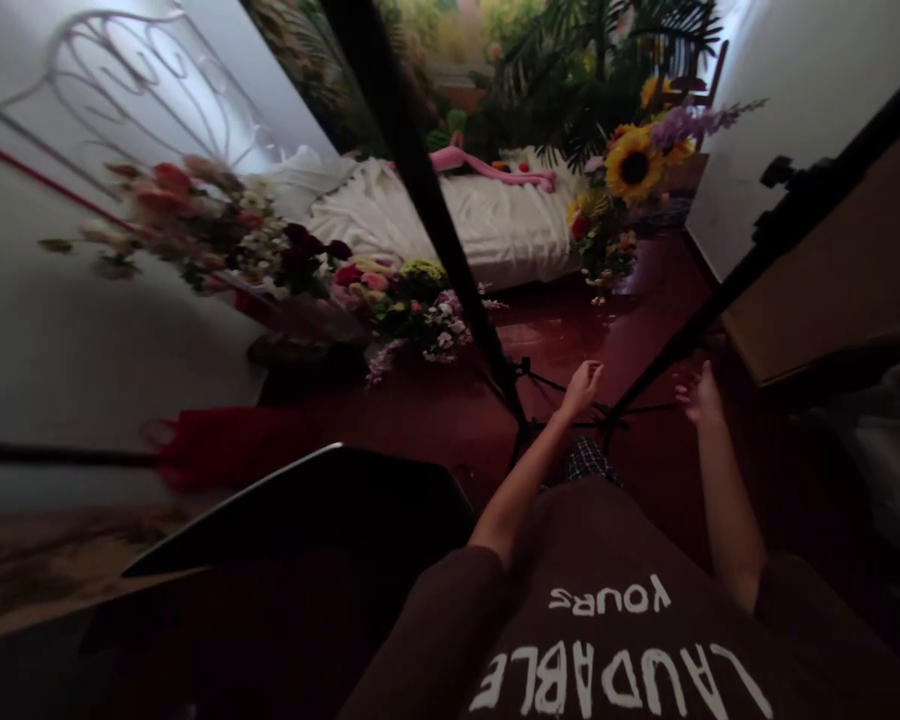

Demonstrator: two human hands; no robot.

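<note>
My left hand [585, 388] is raised in front of my body, between two black stand poles, its fingers curled together; whether it holds anything is too small to tell. Farther right, my right hand [699, 392] has its fingers apart and nothing in them. The left black pole [427, 200] slants from the top down to tripod legs near my left hand. Another black pole [720, 300] with a knob runs from the upper right down between my hands.
Flower bunches [420, 310] and sunflowers [634, 165] flank a bed with a white cover [495, 225]. A pink long-limbed toy [457, 158] lies on it. A dark panel [307, 520] stands at left, near a red cloth [217, 445]. A brown board [832, 260] is at right.
</note>
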